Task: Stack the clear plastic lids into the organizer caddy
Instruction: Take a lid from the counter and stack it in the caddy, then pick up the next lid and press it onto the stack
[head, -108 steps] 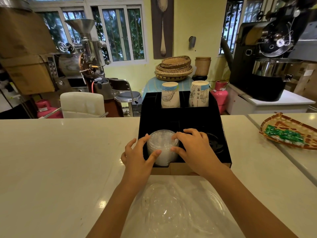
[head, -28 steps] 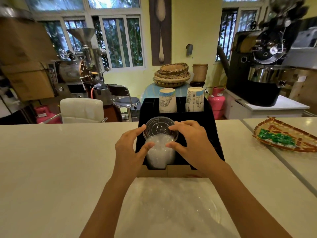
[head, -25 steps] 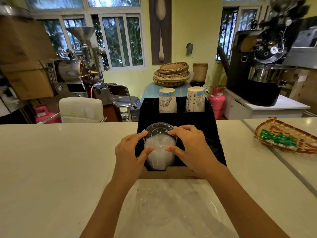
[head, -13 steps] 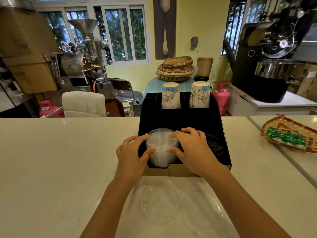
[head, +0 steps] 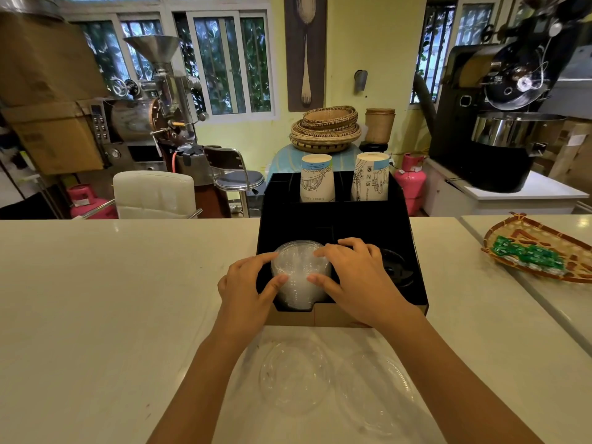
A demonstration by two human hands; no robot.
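A black organizer caddy point(head: 413, 251) stands on the white counter in front of me. Its front left slot holds a stack of clear plastic lids point(head: 299, 274). My left hand point(head: 246, 286) presses the stack's left side with thumb and fingers. My right hand point(head: 355, 277) rests on the stack's right side and top edge. Two loose clear lids lie flat on the counter nearer to me, one point(head: 294, 376) on the left, one point(head: 378, 392) on the right. The front right slot holds black lids point(head: 395, 267).
Two paper cup stacks point(head: 317, 182) point(head: 370, 177) stand in the caddy's back slots. A woven tray point(head: 512, 229) with green packets point(head: 525, 256) lies at the right on the adjoining counter. Coffee roasters, chairs and baskets stand beyond the counter's far edge.
A lid held above the stack came down onto it. Both hands pressed the stack lower into the slot and stay on it. The camera view shifted slightly.
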